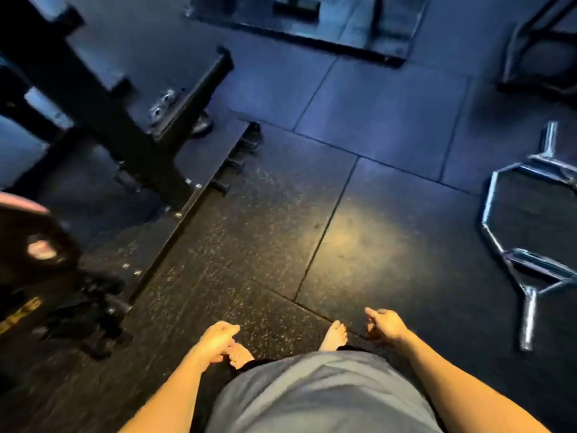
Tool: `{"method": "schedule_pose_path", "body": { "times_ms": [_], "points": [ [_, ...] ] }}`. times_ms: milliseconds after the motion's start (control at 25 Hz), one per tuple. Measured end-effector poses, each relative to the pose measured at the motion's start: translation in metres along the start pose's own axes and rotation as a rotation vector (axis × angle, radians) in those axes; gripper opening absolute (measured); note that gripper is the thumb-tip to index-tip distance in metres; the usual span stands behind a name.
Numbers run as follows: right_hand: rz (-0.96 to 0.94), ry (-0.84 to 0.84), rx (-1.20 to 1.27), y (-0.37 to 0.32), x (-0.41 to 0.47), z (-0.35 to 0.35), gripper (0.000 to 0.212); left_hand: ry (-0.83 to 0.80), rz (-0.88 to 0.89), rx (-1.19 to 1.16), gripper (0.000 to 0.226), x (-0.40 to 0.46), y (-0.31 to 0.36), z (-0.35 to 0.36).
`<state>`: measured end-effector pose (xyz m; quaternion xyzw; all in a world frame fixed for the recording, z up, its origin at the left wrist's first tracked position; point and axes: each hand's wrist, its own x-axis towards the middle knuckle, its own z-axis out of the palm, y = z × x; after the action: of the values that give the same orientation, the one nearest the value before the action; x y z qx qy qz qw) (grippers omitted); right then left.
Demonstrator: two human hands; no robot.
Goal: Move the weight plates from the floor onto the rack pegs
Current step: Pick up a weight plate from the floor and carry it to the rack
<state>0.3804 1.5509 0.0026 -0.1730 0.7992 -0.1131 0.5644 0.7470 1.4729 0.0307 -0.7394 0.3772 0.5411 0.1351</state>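
Both hands hang loose and hold nothing — left hand, right hand — probably free for a plate by the rack.

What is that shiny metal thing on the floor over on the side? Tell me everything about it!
It is a hex bar, a lifting bar of shiny, chrome-looking metal. Its frame makes a many-sided ring with dark floor showing through the middle. A straight sleeve sticks out at each end, one pointing near, one far, and neither carries a plate. It lies flat on the black rubber floor at the right, partly cut off by the picture's edge. Nothing touches it but the floor.
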Motion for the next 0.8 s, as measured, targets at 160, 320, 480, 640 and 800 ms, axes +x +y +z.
{"method": "schedule_pose_path", "body": {
  "times_ms": [160, 320, 480, 640, 800],
  "points": [
    [0.075, 0.095, 0.131, 0.030, 0.025, -0.078, 0.045, -0.040, 0.175, 0.198, 0.024, -0.002, 0.113, 0.051],
    [0.114, 0.103, 0.270, 0.026, 0.056, -0.136, 0.035, -0.098, 0.221, 0.323, 0.025, 0.014, 0.215, 0.076],
    [0.159, 0.121, 0.318, 0.004, 0.103, -0.198, 0.033, -0.130, 0.265, 0.431, 0.032, 0.053, 0.321, 0.097],
    [0.237, 0.155, 0.350, -0.045, 0.149, -0.283, 0.031, -0.169, 0.275, 0.517, 0.027, 0.092, 0.449, 0.109],
    [0.200, 0.239, 0.389, -0.117, 0.202, -0.380, 0.030, -0.149, 0.358, 0.536, 0.021, 0.117, 0.598, 0.114]
  ]
}}
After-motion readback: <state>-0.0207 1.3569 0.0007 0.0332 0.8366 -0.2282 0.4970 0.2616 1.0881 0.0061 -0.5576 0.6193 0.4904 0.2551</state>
